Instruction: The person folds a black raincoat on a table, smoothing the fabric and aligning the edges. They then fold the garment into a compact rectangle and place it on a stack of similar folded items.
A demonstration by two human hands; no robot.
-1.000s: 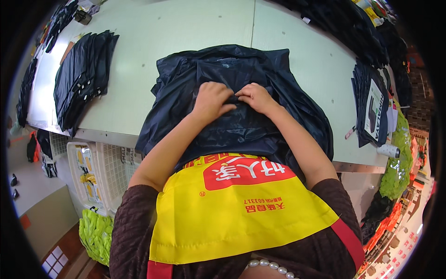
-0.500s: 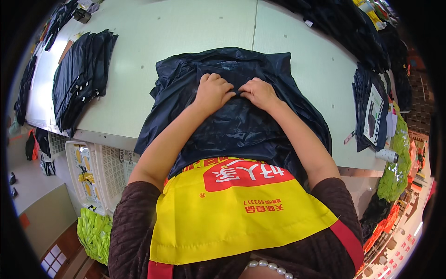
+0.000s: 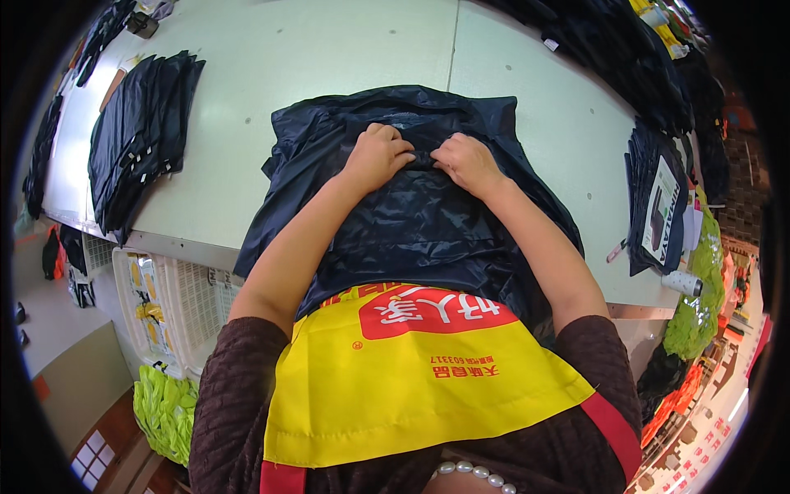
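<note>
A shiny dark navy garment [image 3: 403, 218] lies spread over the table in front of me, its near part hanging down over the edge against my yellow apron. Both hands are on its upper middle part. My left hand [image 3: 377, 156] pinches the thin fabric between thumb and fingers. Close by on the right, my right hand [image 3: 467, 165] pinches the same fabric, with a small rolled or gathered fold between the two hands. The fingertips are partly hidden by the fabric and the hands themselves.
The pale table [image 3: 354, 49] carries a fanned stack of dark folded garments [image 3: 144, 136] at left. On the right lie dark packs with a printed card [image 3: 661, 210] and a small white roll [image 3: 682, 283]. A dark fabric heap [image 3: 597, 53] lies far right. White crates [image 3: 185, 305] stand below left.
My right hand has shifted slightly right, widening the gap between the hands. The fabric between them now looks more gathered. The left hand has barely moved.
</note>
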